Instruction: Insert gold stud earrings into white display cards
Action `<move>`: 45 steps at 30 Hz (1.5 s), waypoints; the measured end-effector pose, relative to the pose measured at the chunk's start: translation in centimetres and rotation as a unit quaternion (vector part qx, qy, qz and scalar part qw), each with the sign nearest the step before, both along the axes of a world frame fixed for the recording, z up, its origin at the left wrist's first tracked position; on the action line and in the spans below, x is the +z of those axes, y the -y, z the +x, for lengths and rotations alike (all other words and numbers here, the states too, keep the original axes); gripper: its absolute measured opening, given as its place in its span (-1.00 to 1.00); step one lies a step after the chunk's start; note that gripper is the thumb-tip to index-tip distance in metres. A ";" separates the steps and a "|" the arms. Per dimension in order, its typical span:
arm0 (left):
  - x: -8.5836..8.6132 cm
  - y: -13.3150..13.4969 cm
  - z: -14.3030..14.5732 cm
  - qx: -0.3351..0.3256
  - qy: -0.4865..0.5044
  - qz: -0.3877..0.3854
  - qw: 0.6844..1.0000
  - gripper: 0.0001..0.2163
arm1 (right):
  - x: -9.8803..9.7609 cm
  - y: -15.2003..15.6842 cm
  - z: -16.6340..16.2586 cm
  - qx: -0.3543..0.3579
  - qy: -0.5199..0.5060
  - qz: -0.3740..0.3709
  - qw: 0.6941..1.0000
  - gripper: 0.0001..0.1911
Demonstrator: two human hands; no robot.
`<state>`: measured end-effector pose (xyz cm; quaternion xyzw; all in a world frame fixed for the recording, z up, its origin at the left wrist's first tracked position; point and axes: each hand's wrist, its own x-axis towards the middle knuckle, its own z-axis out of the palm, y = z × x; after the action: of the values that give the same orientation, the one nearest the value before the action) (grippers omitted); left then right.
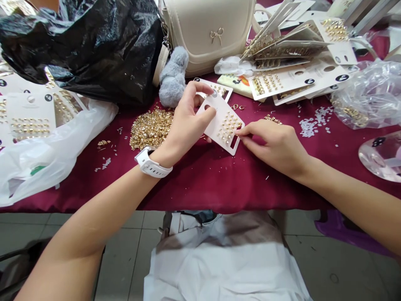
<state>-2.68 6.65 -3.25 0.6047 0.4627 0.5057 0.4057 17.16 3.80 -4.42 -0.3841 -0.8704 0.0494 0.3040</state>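
Heads-up on this setup: the left forearm angles in from the bottom left, with a white watch (153,164) on the wrist, and the right arm reaches across from the right. The left hand (184,121) is curled, thumb and fingers pinching the top of a white card (216,125). The right hand (269,144) is nearly closed at the card's right edge, though I can't tell if it's gripping the card or a stud. My worry is a slipped pinch or a bumped card flicking studs (228,127) off into the loose gold pile (151,128) just left of the card. Beyond the card sit a gray plush (173,77) and stacked cards (297,79).
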 end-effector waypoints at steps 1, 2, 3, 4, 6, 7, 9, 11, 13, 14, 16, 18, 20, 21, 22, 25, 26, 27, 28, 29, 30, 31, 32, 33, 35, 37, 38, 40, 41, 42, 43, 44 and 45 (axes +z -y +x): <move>0.1 0.1 0.1 0.002 -0.001 -0.005 1.000 -0.76 | -0.1 0.0 0.0 0.000 0.002 0.005 1.000 -0.87; 0.2 0.2 0.1 0.004 -0.001 -0.009 1.000 -0.75 | -0.1 0.0 -0.1 0.001 0.003 0.010 1.000 -0.88; 0.2 0.3 0.1 0.005 -0.001 -0.012 1.000 -0.75 | -0.1 0.0 -0.1 0.001 0.005 0.014 1.000 -0.88; 0.3 0.3 0.2 0.005 -0.001 -0.015 1.000 -0.75 | -0.1 0.0 -0.2 0.001 0.007 0.017 1.000 -0.88; 0.3 0.3 0.2 0.003 0.003 -0.017 1.000 -0.75 | -0.1 0.0 -0.2 0.000 0.013 0.017 1.000 -0.87; 0.2 0.3 0.2 0.001 0.007 -0.018 1.000 -0.75 | -0.1 0.0 -0.2 0.001 0.015 0.016 1.000 -0.86; 0.1 0.3 0.2 -0.002 0.017 -0.020 1.000 -0.76 | -0.2 0.0 -0.2 0.008 0.019 0.021 1.000 -0.86; 0.0 0.4 0.3 -0.002 0.025 -0.023 0.999 -0.77 | -0.2 -0.1 -0.3 0.022 0.028 0.039 0.999 -0.85; 0.0 0.5 0.4 0.001 0.025 -0.020 0.999 -0.77 | -0.3 -0.1 -0.4 0.030 0.051 0.057 0.997 -0.82; 0.0 0.6 0.4 0.003 0.021 -0.015 1.000 -0.77 | -0.4 -0.1 -0.4 0.030 0.064 0.062 0.996 -0.80; 0.1 0.6 0.5 0.006 0.012 0.003 1.000 -0.76 | -0.4 -0.1 -0.5 0.025 0.080 0.061 0.995 -0.77; 0.1 0.6 0.5 0.008 0.004 0.018 1.000 -0.77 | -0.4 -0.1 -0.5 0.021 0.064 0.053 0.996 -0.81; 0.1 0.5 0.4 0.008 0.002 0.019 1.000 -0.78 | -0.3 -0.1 -0.4 0.014 0.032 0.042 0.999 -0.85; 0.1 0.4 0.4 0.009 0.004 0.015 1.000 -0.79 | -0.3 -0.1 -0.3 0.007 0.018 0.039 0.999 -0.83; 0.1 0.4 0.4 0.012 0.008 0.011 1.000 -0.80 | -0.2 -0.1 -0.3 0.000 0.007 0.039 0.999 -0.82; 0.2 0.3 0.3 0.030 0.027 0.004 0.999 -0.79 | 0.2 -0.1 0.0 -0.019 0.004 0.052 0.998 -0.86; 0.3 0.3 0.3 0.037 0.035 0.002 0.999 -0.78 | 0.4 0.0 0.1 -0.026 0.006 0.056 0.998 -0.87; 0.5 0.3 0.2 0.043 0.044 -0.001 0.998 -0.77 | 0.6 0.0 0.2 -0.032 0.008 0.059 0.998 -0.87; 0.6 0.3 0.2 0.047 0.054 -0.009 0.997 -0.77 | 0.8 0.0 0.4 -0.037 0.008 0.060 0.997 -0.86; 0.7 0.4 0.2 0.050 0.065 -0.019 0.996 -0.77 | 0.9 0.0 0.5 -0.038 0.009 0.059 0.997 -0.85; 0.9 0.4 0.3 0.052 0.076 -0.032 0.995 -0.77 | 0.9 0.1 0.5 -0.033 0.010 0.058 0.998 -0.83; 1.0 0.5 0.3 0.054 0.087 -0.045 0.994 -0.78 | 0.9 0.1 0.6 -0.025 0.012 0.058 0.998 -0.79; 1.1 0.6 0.3 0.057 0.097 -0.058 0.992 -0.78 | 0.8 0.2 0.6 -0.014 0.018 0.060 0.998 -0.75; 1.2 0.6 0.4 0.062 0.108 -0.070 0.990 -0.78 | 0.6 0.2 0.6 -0.004 0.028 0.062 0.998 -0.71; 1.4 0.6 0.5 0.072 0.132 -0.096 0.984 -0.77 | 0.3 0.2 0.5 -0.001 0.049 0.067 0.997 -0.64; 1.5 0.5 0.6 0.086 0.158 -0.141 0.974 -0.77 | 0.2 0.1 0.3 -0.013 0.052 0.070 0.996 -0.64; 1.6 0.4 0.7 0.091 0.170 -0.168 0.967 -0.77 | 0.2 0.1 0.2 -0.019 0.041 0.072 0.996 -0.66; 1.9 0.1 0.7 0.094 0.201 -0.220 0.950 -0.81 | 0.3 0.0 0.1 -0.024 0.002 0.076 0.997 -0.70; 2.1 0.0 0.7 0.087 0.219 -0.240 0.942 -0.85 | 0.5 0.0 0.1 -0.021 -0.021 0.079 0.996 -0.72; 2.3 -0.1 0.6 0.072 0.237 -0.253 0.935 -0.89 | 0.6 0.0 0.0 -0.021 -0.046 0.079 0.996 -0.75; 2.5 -0.1 0.5 0.054 0.252 -0.257 0.932 -0.93 | 0.7 0.1 0.0 -0.026 -0.074 0.069 0.995 -0.77; 2.7 -0.1 0.4 0.034 0.259 -0.251 0.932 -0.91 | 0.8 0.1 0.0 -0.039 -0.109 0.045 0.992 -0.79; 2.9 -0.1 0.3 0.015 0.257 -0.235 0.937 -0.87 | 0.9 0.1 0.0 -0.056 -0.150 0.005 0.987 -0.82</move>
<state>-2.41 6.77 -0.37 0.3347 0.4569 0.5269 0.6338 17.16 3.67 -3.56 -0.4191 -0.7922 0.0851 0.4354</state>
